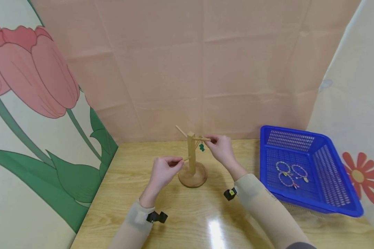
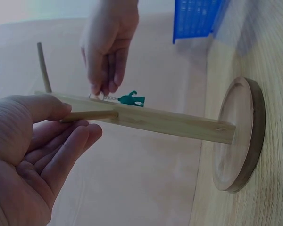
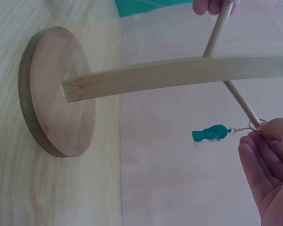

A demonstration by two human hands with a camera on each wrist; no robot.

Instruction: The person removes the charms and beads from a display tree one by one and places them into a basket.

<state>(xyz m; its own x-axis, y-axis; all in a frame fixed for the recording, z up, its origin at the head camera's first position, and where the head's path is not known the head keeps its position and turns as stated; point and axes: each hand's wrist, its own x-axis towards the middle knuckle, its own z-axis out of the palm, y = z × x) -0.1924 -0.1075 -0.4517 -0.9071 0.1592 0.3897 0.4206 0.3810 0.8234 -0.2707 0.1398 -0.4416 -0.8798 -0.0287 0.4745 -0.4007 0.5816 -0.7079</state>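
A wooden stand with a square post point(image 1: 191, 154) and several thin pegs rises from a round base point(image 1: 200, 179) on the table. The left hand point(image 1: 165, 169) pinches the end of a lower peg point(image 2: 92, 115) between thumb and fingers. A keychain with a green figure point(image 3: 212, 133) hangs by a short chain from a metal ring. Thumb and fingers of the right hand point(image 1: 221, 148) pinch that ring right at the tip of another peg point(image 3: 240, 101). Part of the ring is hidden by the fingertips.
A blue plastic basket point(image 1: 299, 204) stands on the right of the wooden table point(image 1: 127, 180). Inside lie several beaded bracelets point(image 1: 286, 179). A pink cloth point(image 1: 174, 69) hangs behind the table, with flower-printed panels point(image 1: 43, 76) at the sides.
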